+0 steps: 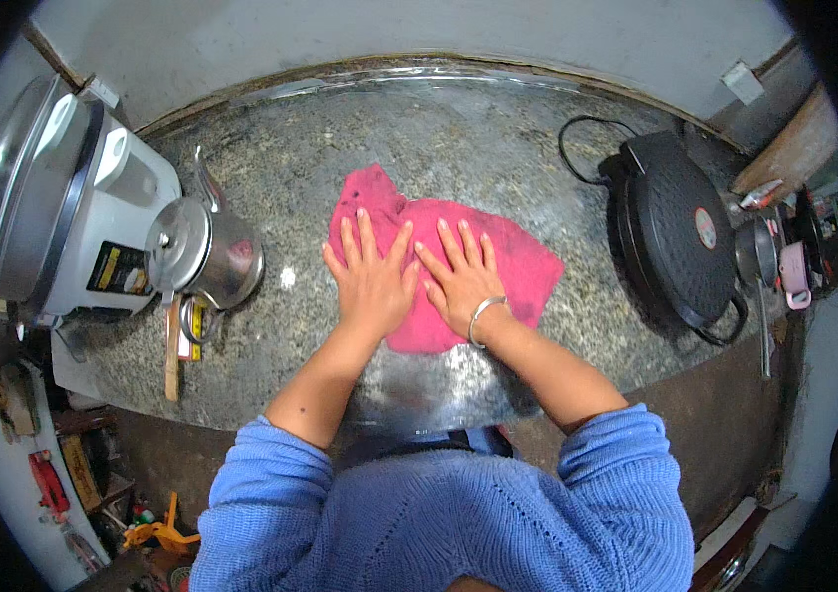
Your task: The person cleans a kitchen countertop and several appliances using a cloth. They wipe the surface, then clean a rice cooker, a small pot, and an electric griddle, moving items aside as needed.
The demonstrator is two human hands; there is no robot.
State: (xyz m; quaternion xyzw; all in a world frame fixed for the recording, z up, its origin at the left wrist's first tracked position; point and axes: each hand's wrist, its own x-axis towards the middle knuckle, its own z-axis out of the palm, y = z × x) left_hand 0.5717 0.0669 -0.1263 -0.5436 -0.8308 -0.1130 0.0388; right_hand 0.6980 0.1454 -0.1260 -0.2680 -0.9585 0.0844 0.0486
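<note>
A pink cloth with several dark spots lies spread on the speckled stone countertop. My left hand rests palm down on its left part, fingers spread. Beside it, my right hand presses flat on the middle of the cloth, its fingers also apart; a silver bangle circles that wrist. Neither hand grips the fabric. One corner of the cloth reaches up past my left fingertips, and its wide right end extends beyond my right hand.
At the left stand a white electric cooker with a metal lid and a steel kettle. A wooden-handled tool lies below them. A black electric griddle with a cord occupies the right; pans sit beyond it.
</note>
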